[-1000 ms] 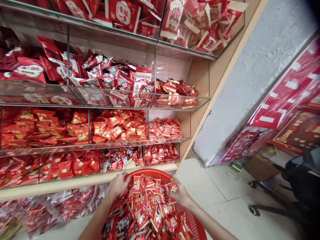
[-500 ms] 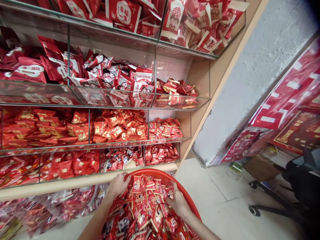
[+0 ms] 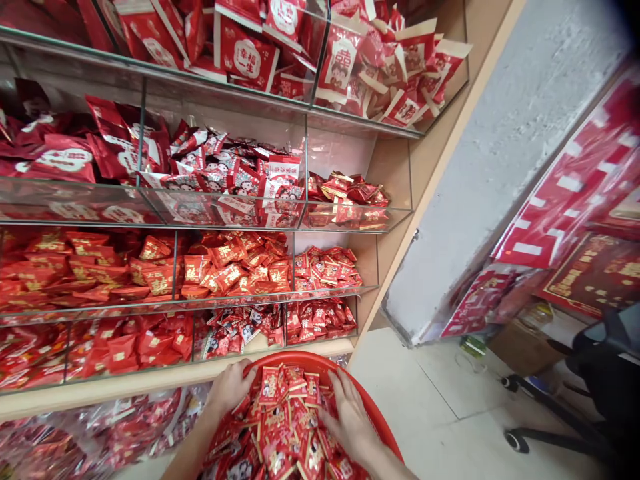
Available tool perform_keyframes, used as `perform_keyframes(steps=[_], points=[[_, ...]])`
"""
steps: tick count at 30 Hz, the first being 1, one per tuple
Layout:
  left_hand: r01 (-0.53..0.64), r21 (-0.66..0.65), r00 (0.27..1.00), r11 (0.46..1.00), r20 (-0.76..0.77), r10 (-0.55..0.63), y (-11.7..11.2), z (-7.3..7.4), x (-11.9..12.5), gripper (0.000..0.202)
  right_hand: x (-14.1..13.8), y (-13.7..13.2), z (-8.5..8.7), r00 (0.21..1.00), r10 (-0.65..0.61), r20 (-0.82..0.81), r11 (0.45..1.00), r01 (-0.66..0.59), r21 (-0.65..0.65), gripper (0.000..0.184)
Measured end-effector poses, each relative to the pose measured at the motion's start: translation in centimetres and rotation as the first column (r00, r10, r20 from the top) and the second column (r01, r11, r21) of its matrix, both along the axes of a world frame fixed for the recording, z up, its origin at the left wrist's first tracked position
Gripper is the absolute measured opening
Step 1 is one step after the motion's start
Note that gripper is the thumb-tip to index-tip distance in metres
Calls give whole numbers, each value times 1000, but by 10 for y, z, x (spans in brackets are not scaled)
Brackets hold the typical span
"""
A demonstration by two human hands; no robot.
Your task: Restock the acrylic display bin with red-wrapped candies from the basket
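A round red plastic basket (image 3: 383, 417) full of small red candy packets (image 3: 280, 427) with gold print is at the bottom centre, up against the lowest shelf edge. My left hand (image 3: 231, 388) is closed over the basket's left rim, the thumb on the inner side. My right hand (image 3: 347, 419) lies over the packets at the right inside of the basket, its fingers stretched out and apart. Nothing is gripped in it.
Shelves with clear dividers (image 3: 141, 137) hold several kinds of red packets. Bagged red packets (image 3: 125, 427) lie below the bottom shelf (image 3: 125, 380). Right are a grey wall (image 3: 465, 133), red hanging packs (image 3: 565, 200), a cardboard box (image 3: 520, 347) and a wheeled chair (image 3: 555, 417).
My right hand's fingers have straightened out and spread over the packets. The left hand stays at the rim. The view has tilted slightly, so the shelves sit lower.
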State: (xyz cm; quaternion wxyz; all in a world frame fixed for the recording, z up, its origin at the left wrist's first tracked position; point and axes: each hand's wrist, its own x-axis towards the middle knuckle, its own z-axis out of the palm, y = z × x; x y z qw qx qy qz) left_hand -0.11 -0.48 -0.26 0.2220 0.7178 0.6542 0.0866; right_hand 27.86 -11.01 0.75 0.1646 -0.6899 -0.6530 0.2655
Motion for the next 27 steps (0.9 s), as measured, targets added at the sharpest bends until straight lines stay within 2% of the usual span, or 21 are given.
perform_keyframes(steps=[2, 4, 5, 7, 9, 10, 11, 14, 16, 19, 22, 27], points=[[11, 21, 1000, 1000, 9, -11, 0, -1, 0, 40, 1, 14, 34, 999, 23, -37, 977, -14, 212, 58], [22, 35, 1000, 999, 19, -23, 1, -2, 0, 40, 3, 32, 76, 993, 56, -104, 879, 0, 477, 40], [23, 37, 999, 999, 23, -24, 1, -3, -1, 40, 4, 42, 99, 990, 49, -131, 822, 35, 569, 35], [23, 36, 999, 999, 31, -24, 2, -4, -1, 40, 6, 62, 141, 989, 21, -143, 700, 88, 709, 33], [21, 31, 999, 999, 43, -22, 3, -4, -1, 39, 8, 84, 176, 996, -52, -76, 635, 91, 767, 35], [19, 28, 999, 999, 49, -21, 3, -4, -1, 39, 8, 95, 190, 995, -100, -17, 637, 77, 767, 40], [18, 26, 998, 999, 54, -19, 3, -4, -1, 39, 7, 107, 201, 986, -158, 48, 669, 72, 739, 47], [16, 25, 998, 1000, 62, -17, 2, -2, -1, 38, 3, 143, 222, 913, -303, 273, 851, 131, 508, 67], [12, 29, 998, 1000, 60, -14, 1, -1, -1, 39, -1, 164, 227, 871, -323, 371, 919, 195, 343, 78], [7, 28, 998, 1000, 54, -9, 0, -1, -2, 39, -7, 187, 227, 861, -304, 409, 950, 244, 192, 87], [5, 25, 999, 1000, 49, -6, 0, -1, -3, 40, -7, 198, 225, 864, -290, 412, 957, 256, 139, 88], [9, 32, 998, 999, 67, -12, 2, -3, -2, 41, 4, 205, 225, 879, -267, 395, 964, 241, 117, 71]])
